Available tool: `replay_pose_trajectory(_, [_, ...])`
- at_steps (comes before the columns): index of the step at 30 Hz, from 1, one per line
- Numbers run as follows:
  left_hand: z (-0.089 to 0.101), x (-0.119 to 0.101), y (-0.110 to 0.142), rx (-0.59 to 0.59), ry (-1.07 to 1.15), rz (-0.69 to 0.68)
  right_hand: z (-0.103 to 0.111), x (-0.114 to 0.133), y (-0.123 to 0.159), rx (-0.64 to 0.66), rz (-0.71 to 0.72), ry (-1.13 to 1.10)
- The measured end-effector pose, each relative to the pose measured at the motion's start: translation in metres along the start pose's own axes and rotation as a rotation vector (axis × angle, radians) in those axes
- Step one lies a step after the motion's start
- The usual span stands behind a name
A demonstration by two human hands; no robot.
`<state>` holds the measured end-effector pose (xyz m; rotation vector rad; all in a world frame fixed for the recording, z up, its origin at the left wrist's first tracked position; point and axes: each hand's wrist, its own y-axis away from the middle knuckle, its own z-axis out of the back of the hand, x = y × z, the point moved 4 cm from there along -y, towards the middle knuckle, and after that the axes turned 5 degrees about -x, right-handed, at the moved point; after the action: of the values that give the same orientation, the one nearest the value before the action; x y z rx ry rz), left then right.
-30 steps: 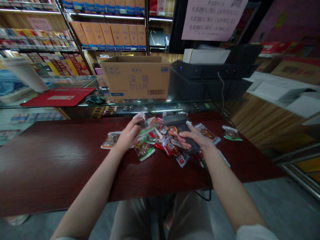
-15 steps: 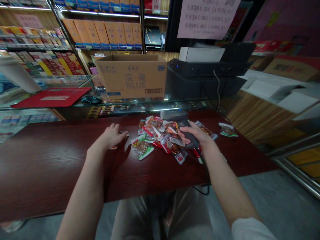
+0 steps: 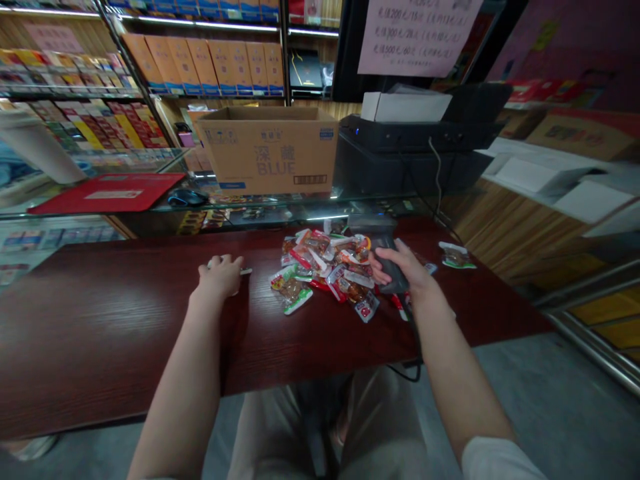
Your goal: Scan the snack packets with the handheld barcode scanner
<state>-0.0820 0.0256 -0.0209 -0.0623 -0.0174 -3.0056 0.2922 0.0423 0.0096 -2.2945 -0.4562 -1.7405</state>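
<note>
My right hand (image 3: 406, 267) is wrapped around the handle of a black barcode scanner (image 3: 393, 270), whose head reaches over the right side of a heap of snack packets (image 3: 330, 260). These are small sealed plastic packets with brown food inside and red, white or green print. To the left of the heap, my left hand (image 3: 220, 275) is low over the tabletop with curled fingers, closed on a small snack packet (image 3: 246, 271); only a pale edge of it shows past the fingers. A green-edged packet (image 3: 293, 291) lies at the near left of the heap.
The dark red wooden table (image 3: 125, 320) carries another packet (image 3: 456, 255) at its right. Behind stand an open cardboard box (image 3: 270, 157), a mouse (image 3: 187, 197), a red folder (image 3: 107, 192) and a black machine (image 3: 415, 160). The scanner's cable (image 3: 407, 375) hangs over the front edge.
My left hand has drawn slightly closer over the packet, covering more of it. The scanner in my right hand has shifted a little right against the heap. The view has turned slightly.
</note>
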Motion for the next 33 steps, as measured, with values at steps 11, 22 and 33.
replay_pose_trajectory(11, [0.012,-0.008,-0.005,-0.124,0.006,-0.038,-0.029,-0.034,0.019,-0.019,0.037,-0.155])
replay_pose_trajectory(22, [-0.007,-0.077,0.0,0.076,0.296,-0.369,-0.022,-0.04,0.019,0.035,0.015,-0.167])
replay_pose_trajectory(33, [0.018,-0.063,-0.006,-0.052,1.496,-0.16,-0.024,-0.037,0.024,0.058,-0.004,-0.105])
